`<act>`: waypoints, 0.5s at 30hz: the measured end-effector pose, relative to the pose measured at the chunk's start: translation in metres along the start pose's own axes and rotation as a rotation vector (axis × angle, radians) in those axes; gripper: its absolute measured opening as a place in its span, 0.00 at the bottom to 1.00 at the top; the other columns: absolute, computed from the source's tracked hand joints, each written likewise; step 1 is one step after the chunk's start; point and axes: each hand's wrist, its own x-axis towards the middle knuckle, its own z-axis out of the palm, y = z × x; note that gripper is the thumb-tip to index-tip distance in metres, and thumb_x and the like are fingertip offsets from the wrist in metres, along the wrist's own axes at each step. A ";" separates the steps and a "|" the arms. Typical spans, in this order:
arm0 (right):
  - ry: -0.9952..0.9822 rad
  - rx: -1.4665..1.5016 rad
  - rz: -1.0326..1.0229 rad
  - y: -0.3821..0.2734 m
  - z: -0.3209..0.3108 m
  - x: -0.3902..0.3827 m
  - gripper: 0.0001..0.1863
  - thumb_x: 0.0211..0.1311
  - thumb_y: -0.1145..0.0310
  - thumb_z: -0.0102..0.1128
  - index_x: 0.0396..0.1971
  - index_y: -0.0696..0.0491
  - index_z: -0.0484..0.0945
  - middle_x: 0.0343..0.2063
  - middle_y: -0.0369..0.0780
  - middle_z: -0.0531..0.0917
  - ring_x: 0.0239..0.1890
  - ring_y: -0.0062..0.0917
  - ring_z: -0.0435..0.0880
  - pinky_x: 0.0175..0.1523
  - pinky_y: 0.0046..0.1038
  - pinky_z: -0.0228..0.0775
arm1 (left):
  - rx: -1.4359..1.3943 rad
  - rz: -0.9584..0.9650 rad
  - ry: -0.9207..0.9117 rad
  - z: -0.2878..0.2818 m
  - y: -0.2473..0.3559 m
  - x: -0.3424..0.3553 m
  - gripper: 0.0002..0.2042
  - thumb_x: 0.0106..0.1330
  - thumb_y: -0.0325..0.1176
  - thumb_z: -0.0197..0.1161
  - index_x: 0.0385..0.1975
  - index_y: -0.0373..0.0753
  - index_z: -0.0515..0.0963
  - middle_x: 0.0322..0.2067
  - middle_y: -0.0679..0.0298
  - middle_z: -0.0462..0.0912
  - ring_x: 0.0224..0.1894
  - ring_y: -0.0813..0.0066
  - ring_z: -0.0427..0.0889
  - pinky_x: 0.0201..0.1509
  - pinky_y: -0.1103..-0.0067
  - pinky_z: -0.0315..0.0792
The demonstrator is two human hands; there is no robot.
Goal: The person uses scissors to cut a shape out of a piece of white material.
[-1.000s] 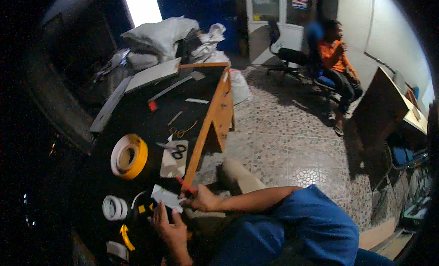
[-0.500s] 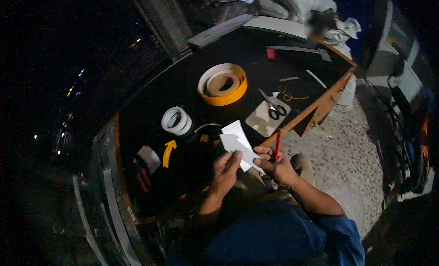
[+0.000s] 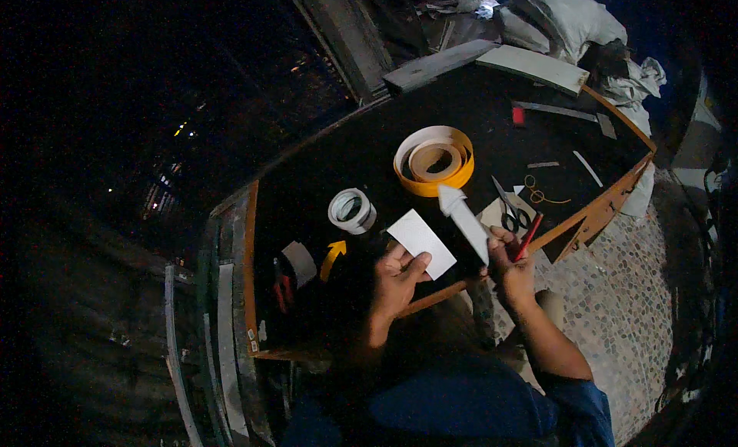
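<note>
My left hand (image 3: 396,284) pinches a white rectangular card (image 3: 422,244) between thumb and fingers, above the dark tabletop. To its right, my right hand (image 3: 510,272) grips a white arrow-shaped cutout (image 3: 466,224) by its lower end, the head pointing up and away. The same hand also holds a slim red pen (image 3: 530,237), tilted between the fingers. Card and arrow are apart. Just beyond my right hand, black-handled scissors (image 3: 516,216) lie partly over a pale sheet (image 3: 496,210). A small curved yellow arrow (image 3: 332,260) lies left of my left hand.
A yellow-edged roll of strip (image 3: 433,188) lies mid-table, with white tape rolls (image 3: 351,212) left of it. Red-handled pliers (image 3: 283,287) are at the left edge. A thin yellow loop (image 3: 538,190) and a red-ended metal strip (image 3: 560,110) lie at the right.
The card and the white arrow, overlapped between both hands before, are now separated. My right hand has drawn the arrow away to the right; the left keeps the card. The view has shifted.
</note>
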 end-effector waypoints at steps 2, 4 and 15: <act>-0.002 -0.117 -0.052 0.004 -0.009 0.009 0.15 0.71 0.70 0.65 0.53 0.60 0.80 0.34 0.36 0.85 0.32 0.19 0.83 0.38 0.23 0.78 | -0.030 0.047 0.018 -0.001 0.015 0.000 0.23 0.72 0.27 0.65 0.65 0.31 0.70 0.50 0.56 0.86 0.48 0.72 0.86 0.44 0.77 0.85; -0.019 -0.286 -0.165 0.010 -0.019 0.016 0.15 0.71 0.71 0.65 0.53 0.62 0.80 0.35 0.38 0.86 0.36 0.20 0.85 0.44 0.24 0.79 | 0.018 0.073 0.047 0.001 0.027 0.002 0.30 0.71 0.25 0.66 0.70 0.31 0.62 0.50 0.54 0.86 0.48 0.72 0.87 0.42 0.77 0.85; -0.158 -0.659 -0.258 0.003 -0.007 0.013 0.17 0.63 0.77 0.65 0.52 0.59 0.81 0.42 0.47 0.88 0.46 0.36 0.87 0.55 0.33 0.77 | 0.095 0.283 0.043 0.017 0.056 0.000 0.46 0.66 0.20 0.68 0.78 0.35 0.41 0.49 0.46 0.85 0.44 0.71 0.87 0.45 0.76 0.84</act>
